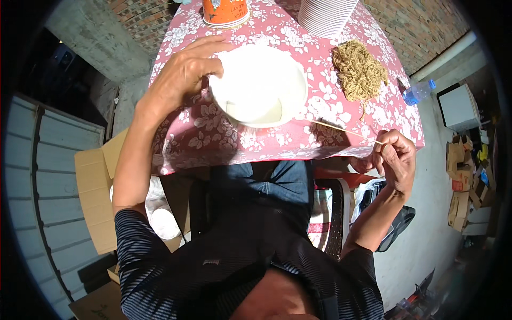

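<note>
A white round paper tub [302,88] lies in bright glare on the table, its open mouth toward me. My left hand [186,66] grips its left side, thumb at the rim and fingers stretched along the far side. My right hand [396,154], off the table's near right edge, pinches the end of a thin pale cord [341,128]. That cord runs taut from the tub's lower right side to my fingers; how it joins the tub I cannot tell. Beyond my right hand sits a tangled heap of tan cord [360,72].
A pink tablecloth with white flowers [256,143] covers the table. At its far side stand an orange tub [226,12] and a stack of white tubs [326,16]. A plastic bottle [418,92] is by the right edge. Cardboard boxes [96,194] stand at my left.
</note>
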`<move>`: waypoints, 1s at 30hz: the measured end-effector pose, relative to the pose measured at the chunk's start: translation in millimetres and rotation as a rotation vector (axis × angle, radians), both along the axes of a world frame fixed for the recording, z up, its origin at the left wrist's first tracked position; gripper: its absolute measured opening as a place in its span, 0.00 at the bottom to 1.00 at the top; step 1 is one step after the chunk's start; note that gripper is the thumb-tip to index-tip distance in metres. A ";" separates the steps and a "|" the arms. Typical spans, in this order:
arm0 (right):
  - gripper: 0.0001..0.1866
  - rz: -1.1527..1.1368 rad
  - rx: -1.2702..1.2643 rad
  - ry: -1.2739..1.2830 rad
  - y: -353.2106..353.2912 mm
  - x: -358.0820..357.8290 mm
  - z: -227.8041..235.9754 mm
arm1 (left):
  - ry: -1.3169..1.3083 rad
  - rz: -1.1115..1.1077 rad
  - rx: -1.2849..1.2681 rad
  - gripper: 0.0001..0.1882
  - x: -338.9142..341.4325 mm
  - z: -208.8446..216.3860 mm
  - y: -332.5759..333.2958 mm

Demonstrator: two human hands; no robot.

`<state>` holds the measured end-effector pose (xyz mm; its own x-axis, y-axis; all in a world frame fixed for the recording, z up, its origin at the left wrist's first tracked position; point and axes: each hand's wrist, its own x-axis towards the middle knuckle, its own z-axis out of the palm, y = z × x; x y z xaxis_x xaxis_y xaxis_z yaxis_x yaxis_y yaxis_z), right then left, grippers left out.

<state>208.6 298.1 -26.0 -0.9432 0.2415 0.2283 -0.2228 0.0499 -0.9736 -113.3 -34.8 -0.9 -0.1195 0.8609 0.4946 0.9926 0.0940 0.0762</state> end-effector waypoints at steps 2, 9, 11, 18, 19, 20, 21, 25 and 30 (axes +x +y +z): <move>0.13 -0.070 -0.058 0.043 -0.6 -2.4 -3.7 | 0.031 0.069 0.086 0.23 7.8 -3.1 10.2; 0.11 -0.157 -0.082 0.066 3.0 -16.3 -6.7 | -0.112 -0.157 0.293 0.12 148.7 -31.2 44.5; 0.11 -0.163 -0.085 0.087 4.9 -19.0 -1.8 | -0.062 -0.096 0.318 0.14 167.7 -32.1 63.0; 0.13 -0.081 -0.287 0.203 19.4 -10.3 -1.3 | 0.054 -0.036 0.278 0.15 116.1 -61.3 70.3; 0.13 -0.038 -0.331 0.234 24.5 -7.0 -6.9 | 0.052 -0.117 0.249 0.16 105.9 -65.3 68.0; 0.15 0.104 -0.371 0.311 33.6 -6.9 -13.2 | 0.023 -0.182 0.231 0.17 95.6 -63.6 67.8; 0.15 0.095 -0.371 0.311 36.3 -1.3 -19.1 | 0.020 -0.189 0.229 0.17 87.9 -60.9 66.0; 0.21 0.323 -0.546 0.459 28.6 -13.1 -29.3 | -0.218 -0.293 0.187 0.22 69.6 -39.0 56.0; 0.25 0.200 -0.509 0.465 14.5 -21.7 -25.3 | -0.039 -0.181 0.031 0.06 52.1 -21.8 38.6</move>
